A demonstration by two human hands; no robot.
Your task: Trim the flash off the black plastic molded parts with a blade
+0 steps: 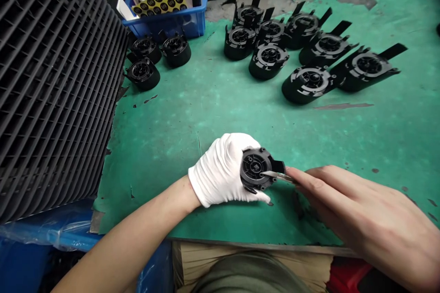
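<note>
In a white glove, my left hand (225,171) is wrapped round a black round plastic housing (255,167), its ribbed end face turned up toward me. A dark tab sticks out from the housing's right side. My bare right hand (357,210) pinches a small craft knife (280,176) with a pointed metal blade. The blade's tip lies over the housing's face, right of its centre; whether it touches the plastic I cannot tell. The palm side of the left hand is hidden.
Several similar black housings (268,60) stand at the back right of the green mat (192,105), and 3 more (142,73) at the back left. A blue bin (182,25) holds a sheet of round stickers (161,1). Stacked black grids (58,68) rise along the left.
</note>
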